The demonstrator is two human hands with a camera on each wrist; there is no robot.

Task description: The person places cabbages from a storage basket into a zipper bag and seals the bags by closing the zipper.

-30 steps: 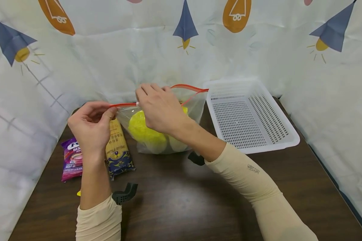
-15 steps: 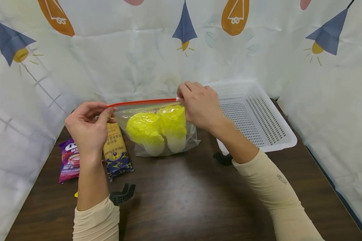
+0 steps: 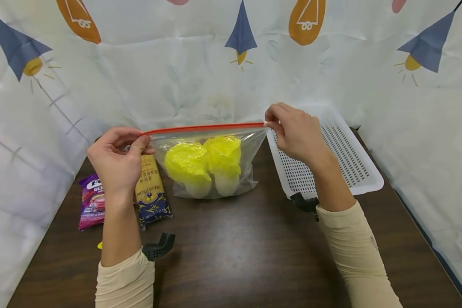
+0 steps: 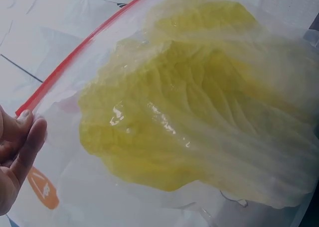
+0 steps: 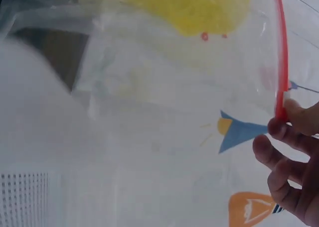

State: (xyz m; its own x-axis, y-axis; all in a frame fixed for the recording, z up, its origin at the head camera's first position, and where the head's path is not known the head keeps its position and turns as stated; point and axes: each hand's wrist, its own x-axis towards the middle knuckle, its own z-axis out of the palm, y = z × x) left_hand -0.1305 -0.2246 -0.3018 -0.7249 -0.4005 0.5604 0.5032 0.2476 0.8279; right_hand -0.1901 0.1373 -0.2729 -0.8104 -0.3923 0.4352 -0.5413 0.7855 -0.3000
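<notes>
Over dark table (image 3: 231, 256), hands (image 3: 117, 164) (image 3: 298, 134) pinch zip bag (image 3: 215, 171) ends.

Dark wooden table (image 3: 231, 256), lamp-patterned white backdrop (image 3: 158, 77)

A makeshift recording booth: printed cloth backdrop (image 3: 177, 77) walls in a dark wooden table (image 3: 235, 256).

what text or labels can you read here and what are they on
"BER": partial white letters on the purple snack packet, the rest hidden behind the left hand.
Gold script and small characters on the yellow and dark blue packet: too small to read.
Small logo on the right sleeve: too blurred to read.
The zip bag: no text seen.
</notes>
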